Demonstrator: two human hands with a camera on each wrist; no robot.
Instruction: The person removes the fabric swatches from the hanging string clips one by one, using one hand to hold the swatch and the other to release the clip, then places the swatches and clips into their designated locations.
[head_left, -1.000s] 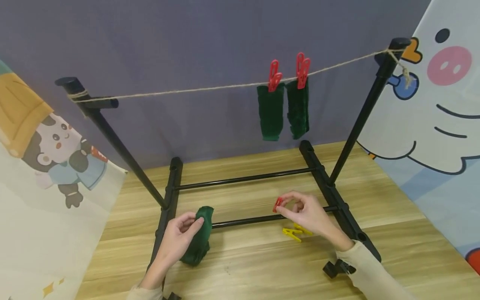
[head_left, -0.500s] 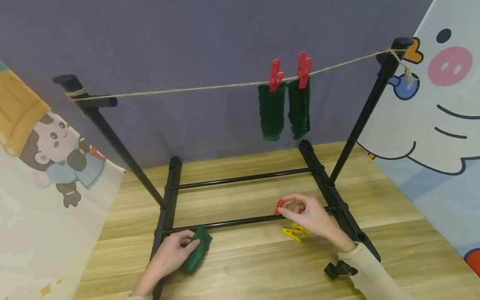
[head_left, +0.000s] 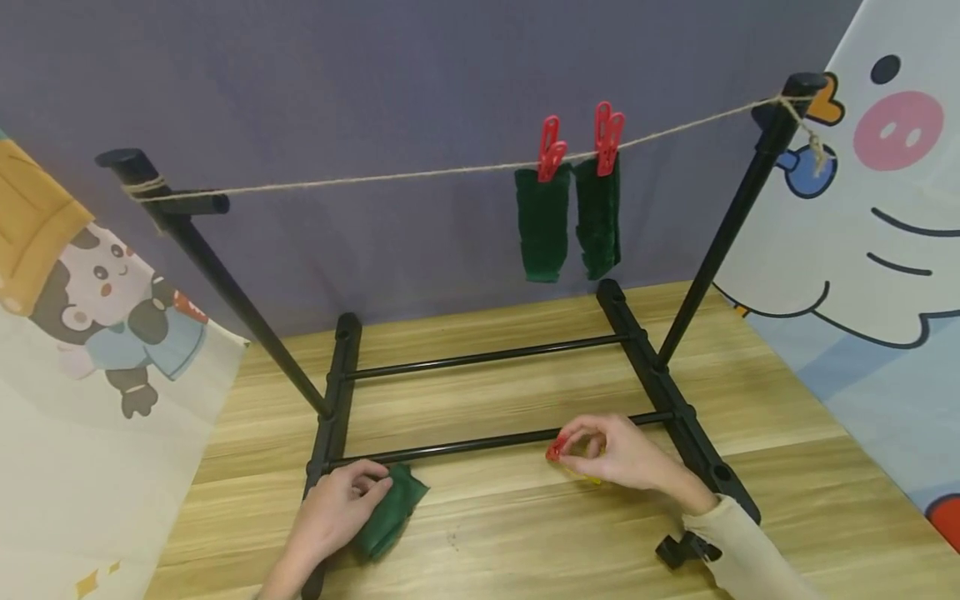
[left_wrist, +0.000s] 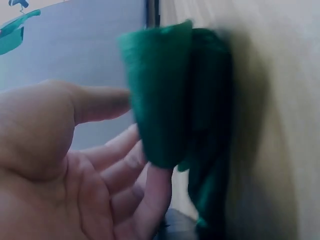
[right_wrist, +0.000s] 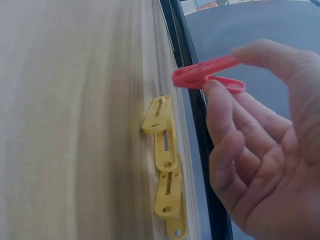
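In the head view my left hand (head_left: 337, 512) is low on the left, its fingers and thumb holding the edge of a dark green cloth (head_left: 390, 521). The cloth lies against the wooden surface; the left wrist view shows the folded green cloth (left_wrist: 160, 95) covering my fingertips. Between the thumb and fingers of my right hand (head_left: 611, 454) a red clothespin (right_wrist: 202, 72) is pinched, its jaws facing left in the head view. Just below it lie yellow clothespins (right_wrist: 165, 135), mostly hidden by the hand in the head view.
A string (head_left: 360, 181) runs between two black posts of a rack (head_left: 720, 237). Two dark green cloths (head_left: 542, 225) hang right of its middle, each under a red clothespin (head_left: 550, 150). Black crossbars (head_left: 480, 444) span the base. Printed cartoon panels flank both sides.
My left hand has lowered the green cloth onto the wooden surface. My right hand has moved down with the red clothespin, now over the yellow clothespins.
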